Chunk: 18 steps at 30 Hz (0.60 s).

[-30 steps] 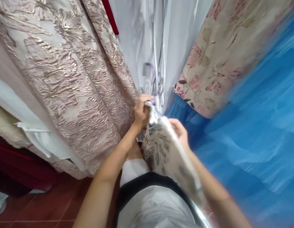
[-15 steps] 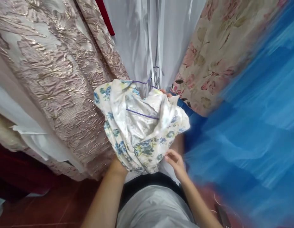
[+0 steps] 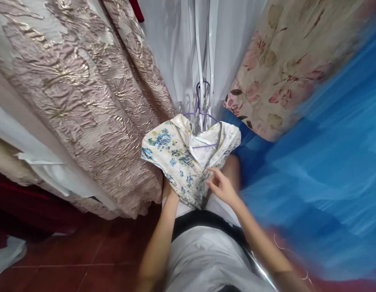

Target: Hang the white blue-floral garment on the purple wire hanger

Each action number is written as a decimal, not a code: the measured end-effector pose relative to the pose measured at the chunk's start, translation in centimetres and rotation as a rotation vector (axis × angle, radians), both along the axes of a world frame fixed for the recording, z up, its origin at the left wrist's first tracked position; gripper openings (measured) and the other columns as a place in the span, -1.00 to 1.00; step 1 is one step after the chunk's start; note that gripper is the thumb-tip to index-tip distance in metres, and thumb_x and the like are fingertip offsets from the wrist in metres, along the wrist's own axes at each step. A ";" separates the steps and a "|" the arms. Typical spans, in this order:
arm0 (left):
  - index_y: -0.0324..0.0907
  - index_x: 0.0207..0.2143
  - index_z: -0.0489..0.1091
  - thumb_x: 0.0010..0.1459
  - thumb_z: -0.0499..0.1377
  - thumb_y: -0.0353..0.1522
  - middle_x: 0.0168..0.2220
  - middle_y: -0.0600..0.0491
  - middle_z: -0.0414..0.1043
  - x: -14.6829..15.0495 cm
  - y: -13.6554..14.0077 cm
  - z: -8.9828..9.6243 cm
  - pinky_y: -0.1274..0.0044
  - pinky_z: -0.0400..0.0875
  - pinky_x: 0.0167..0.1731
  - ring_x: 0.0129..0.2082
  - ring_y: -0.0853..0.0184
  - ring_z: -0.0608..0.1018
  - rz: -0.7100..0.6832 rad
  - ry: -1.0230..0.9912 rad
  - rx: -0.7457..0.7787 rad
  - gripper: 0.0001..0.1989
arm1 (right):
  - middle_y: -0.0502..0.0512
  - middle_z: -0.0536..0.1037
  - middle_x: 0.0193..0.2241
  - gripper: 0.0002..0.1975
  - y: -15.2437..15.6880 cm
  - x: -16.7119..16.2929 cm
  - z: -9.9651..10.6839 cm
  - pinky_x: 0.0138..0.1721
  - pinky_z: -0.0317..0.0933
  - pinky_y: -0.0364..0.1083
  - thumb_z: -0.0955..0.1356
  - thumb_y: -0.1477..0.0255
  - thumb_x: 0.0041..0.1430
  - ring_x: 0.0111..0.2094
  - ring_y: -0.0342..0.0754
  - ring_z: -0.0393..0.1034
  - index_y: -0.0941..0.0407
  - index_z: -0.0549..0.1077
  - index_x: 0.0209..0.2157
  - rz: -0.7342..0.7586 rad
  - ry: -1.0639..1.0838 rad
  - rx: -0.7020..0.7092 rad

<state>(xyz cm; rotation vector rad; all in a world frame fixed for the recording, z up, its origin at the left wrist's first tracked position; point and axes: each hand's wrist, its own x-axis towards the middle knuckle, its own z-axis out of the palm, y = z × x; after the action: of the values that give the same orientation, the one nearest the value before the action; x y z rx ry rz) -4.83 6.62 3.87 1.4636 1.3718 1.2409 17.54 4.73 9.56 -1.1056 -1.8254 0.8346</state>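
A white floral blouse (image 3: 176,156) with blue and green flowers hangs in front of me on a thin purple hanger (image 3: 198,101). Its front faces up, with the V-shaped neckline spread and the hanger's lower bar showing inside. My left hand (image 3: 173,192) reaches under the blouse's lower left side, and the cloth hides its fingers. At the front edge, below the neckline, is my right hand (image 3: 220,186). Its index finger lies at the cloth, with the thumb apart from it and the other fingers curled. No cloth shows clearly gripped between them.
Pink and gold textured fabric (image 3: 93,101) hangs at left. White fabric (image 3: 166,52) with long white straps (image 3: 197,44) hangs behind the hanger. To the right are a beige floral cloth (image 3: 267,77) and blue tulle (image 3: 321,174). Below lies a red tiled floor (image 3: 93,251).
The blouse has turned from a bunched, gaping shape to a flatter one with its front showing. My right hand moved up to its front edge; the hanger's hook now shows clearly.
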 end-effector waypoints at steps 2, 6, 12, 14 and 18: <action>0.04 0.24 0.31 0.26 -0.49 0.22 0.19 -0.05 0.44 -0.8 -0.7 -0.3 0.10 0.44 0.15 0.27 0.06 0.42 0.016 -0.181 -0.042 -0.11 | 0.02 0.59 -0.34 -0.53 1.7 -0.7 0.2 -0.31 0.23 -0.10 0.33 0.37 0.29 -0.40 -0.02 0.46 0.08 0.31 0.21 0.020 -0.285 -0.008; -0.13 0.21 0.28 0.26 -0.28 0.24 0.15 -0.19 0.44 -1.8 -2.5 -0.6 0.12 0.44 0.13 0.24 0.01 0.45 0.162 -0.494 -0.014 -0.17 | 0.17 0.66 -0.28 -0.81 4.0 -2.2 1.1 -0.31 0.13 -0.11 0.33 0.36 0.32 -0.26 0.07 0.53 0.14 0.51 -0.13 0.062 -0.782 -0.029; -0.03 -0.05 0.32 0.31 0.09 -0.11 0.01 -0.13 0.43 0.9 -4.2 -0.5 0.19 0.42 0.12 0.09 0.09 0.51 0.494 0.071 0.411 -0.73 | 0.16 0.67 -0.31 -0.84 2.5 -2.2 2.3 -0.34 0.07 -0.11 0.33 0.40 0.33 -0.29 0.02 0.53 0.14 0.54 -0.27 0.189 -0.826 0.001; -0.02 -0.10 0.35 0.28 0.13 -0.22 -0.11 -0.09 0.48 2.5 -4.5 -0.6 0.21 0.47 0.05 0.00 0.10 0.55 0.159 0.195 0.374 -0.83 | 0.13 0.67 -0.32 -0.86 1.8 -1.8 2.7 -0.33 0.08 -0.12 0.33 0.44 0.31 -0.31 0.00 0.52 0.12 0.56 -0.20 0.264 -0.776 0.035; -0.02 -0.09 0.32 0.18 0.17 -0.34 -0.15 -0.06 0.52 5.0 -4.4 -1.2 0.26 0.52 -0.05 -0.07 0.10 0.59 0.002 0.200 0.266 -0.78 | 0.19 0.64 -0.25 -0.80 1.3 -1.1 2.8 -0.25 0.13 -0.11 0.36 0.48 0.26 -0.20 0.07 0.49 0.11 0.57 -0.10 0.306 -0.768 0.130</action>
<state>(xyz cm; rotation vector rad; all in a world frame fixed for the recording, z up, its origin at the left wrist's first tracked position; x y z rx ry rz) 0.17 2.20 2.69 1.8110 1.3756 1.3475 16.42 6.05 12.39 -1.1680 -2.6940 0.4609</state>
